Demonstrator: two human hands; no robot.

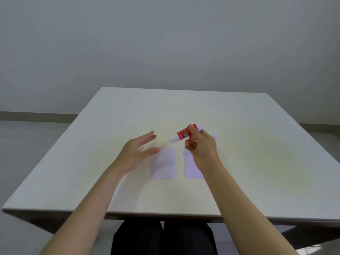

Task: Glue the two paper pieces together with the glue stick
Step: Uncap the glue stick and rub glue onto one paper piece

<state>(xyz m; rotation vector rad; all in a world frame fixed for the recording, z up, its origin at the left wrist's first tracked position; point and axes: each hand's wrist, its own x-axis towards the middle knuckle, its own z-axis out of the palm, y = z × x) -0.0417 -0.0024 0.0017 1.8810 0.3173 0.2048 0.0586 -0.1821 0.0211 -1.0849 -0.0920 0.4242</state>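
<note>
Two white paper pieces lie side by side on the pale table (257,144). The left paper piece (163,166) is fully visible; the right paper piece (190,168) is partly covered by my right wrist. My right hand (201,146) holds a red glue stick (184,134) with white ends, raised above the papers and pointing left. My left hand (137,151) hovers open just left of the left paper, fingers spread toward the glue stick's white end without touching it.
A small white scrap (215,136) shows behind my right hand. The table's near edge (165,215) runs above my dark-trousered legs (163,238). A grey wall and floor lie beyond the far edge.
</note>
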